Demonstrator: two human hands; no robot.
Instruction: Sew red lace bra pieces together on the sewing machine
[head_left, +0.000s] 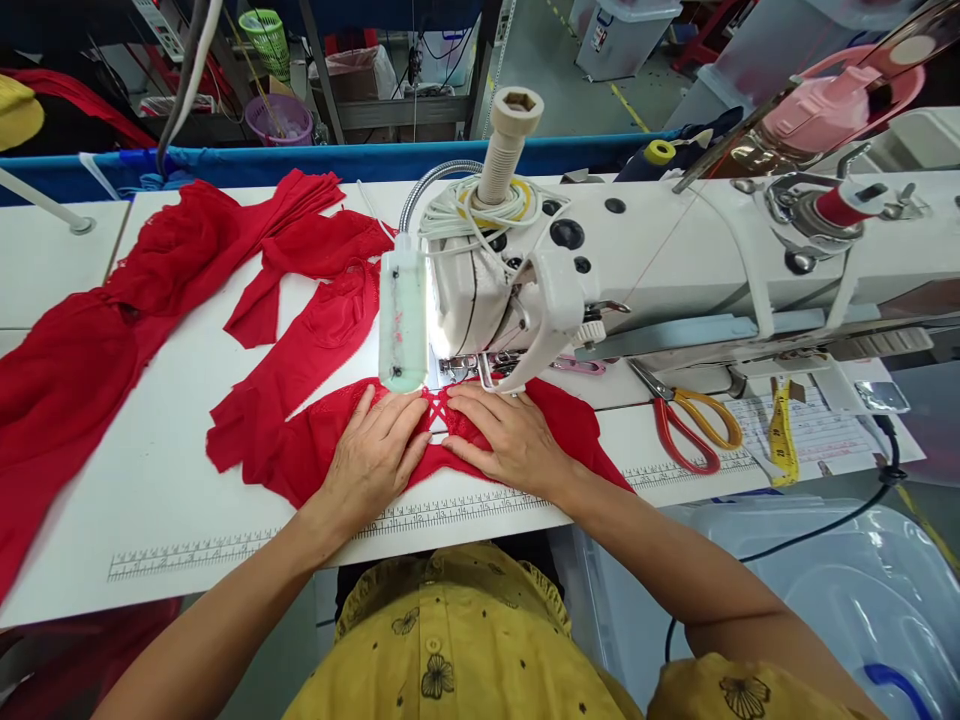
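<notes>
Step in hand, as I judge it: positioning the red garment (442, 462) at the sewing machine (675, 235), centre of the frame. The next move calls for even pressure from both sides. My left hand (379, 440) and right hand (510, 435) lie palm down either side of the lacing (437, 405) – forearms rising from the lower corners. Neither grip is clenched – each presses cloth flat against the surface (180, 440).
</notes>
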